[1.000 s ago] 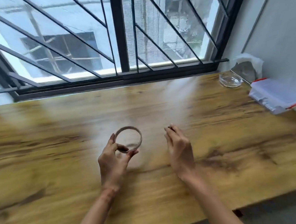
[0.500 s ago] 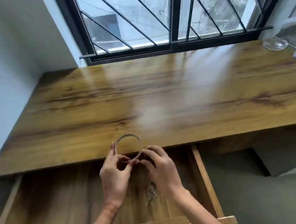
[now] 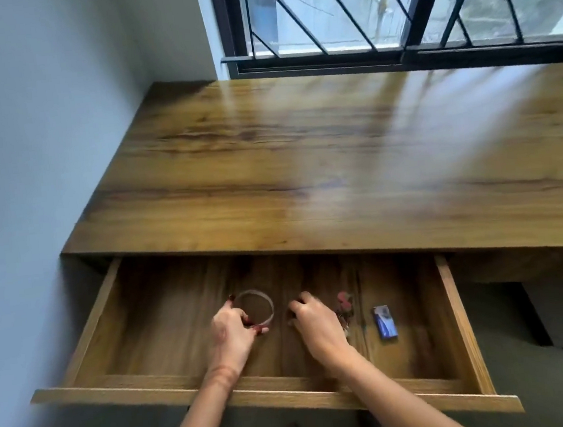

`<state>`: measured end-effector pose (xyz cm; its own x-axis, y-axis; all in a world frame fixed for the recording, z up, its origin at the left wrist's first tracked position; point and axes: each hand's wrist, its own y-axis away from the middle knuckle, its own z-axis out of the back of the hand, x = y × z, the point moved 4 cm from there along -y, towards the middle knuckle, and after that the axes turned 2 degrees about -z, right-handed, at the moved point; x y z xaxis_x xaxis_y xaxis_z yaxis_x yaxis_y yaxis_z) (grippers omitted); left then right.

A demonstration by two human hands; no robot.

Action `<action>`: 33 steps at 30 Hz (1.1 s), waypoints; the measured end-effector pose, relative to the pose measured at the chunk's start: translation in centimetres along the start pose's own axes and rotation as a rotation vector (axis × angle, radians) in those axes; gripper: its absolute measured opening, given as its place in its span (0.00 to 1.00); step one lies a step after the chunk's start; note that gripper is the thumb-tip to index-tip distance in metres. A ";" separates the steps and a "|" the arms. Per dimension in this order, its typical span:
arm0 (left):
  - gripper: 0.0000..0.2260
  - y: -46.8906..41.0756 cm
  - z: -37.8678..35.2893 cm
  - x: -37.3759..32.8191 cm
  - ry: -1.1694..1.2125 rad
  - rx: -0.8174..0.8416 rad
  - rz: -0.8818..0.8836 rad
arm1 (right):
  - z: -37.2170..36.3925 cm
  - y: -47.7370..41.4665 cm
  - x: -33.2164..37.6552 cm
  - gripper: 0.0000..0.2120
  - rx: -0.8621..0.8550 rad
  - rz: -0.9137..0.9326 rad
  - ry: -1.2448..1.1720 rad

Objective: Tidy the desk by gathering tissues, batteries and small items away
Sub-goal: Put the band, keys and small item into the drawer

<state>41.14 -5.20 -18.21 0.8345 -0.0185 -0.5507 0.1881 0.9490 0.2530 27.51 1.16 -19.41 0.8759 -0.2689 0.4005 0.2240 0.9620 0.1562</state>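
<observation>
Home room: wooden desk (image 3: 302, 163) beneath barred window (image 3: 391, 6).

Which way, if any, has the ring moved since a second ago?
Yes. The ring, pinched by the left hand, has come off the desktop toward the person and down into the open drawer.

A single head-worn wide-angle view looks forward and steeply down from close above the pulled-out drawer (image 3: 167, 327). The desk (image 3: 304, 176) spans the middle and is cut off at 3 o'clock. The wall (image 3: 42, 133) fills 9 o'clock and the barred window (image 3: 391, 13) lies at 12 to 1 o'clock. Both forearms enter from 6 o'clock. The camera is near enough to show the thin ring (image 3: 254, 291) in the left hand (image 3: 231, 335), beside the right hand (image 3: 318, 326).
</observation>
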 end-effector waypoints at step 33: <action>0.40 13.1 -1.4 2.7 -0.568 -0.070 -0.485 | 0.5 16.2 -2.7 0.35 -0.364 0.059 0.310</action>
<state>45.13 7.63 -17.45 0.8088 -0.5816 -0.0872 0.5854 0.8103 0.0250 28.59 17.49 -17.50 0.9654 -0.2399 0.1024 0.2566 0.9442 -0.2067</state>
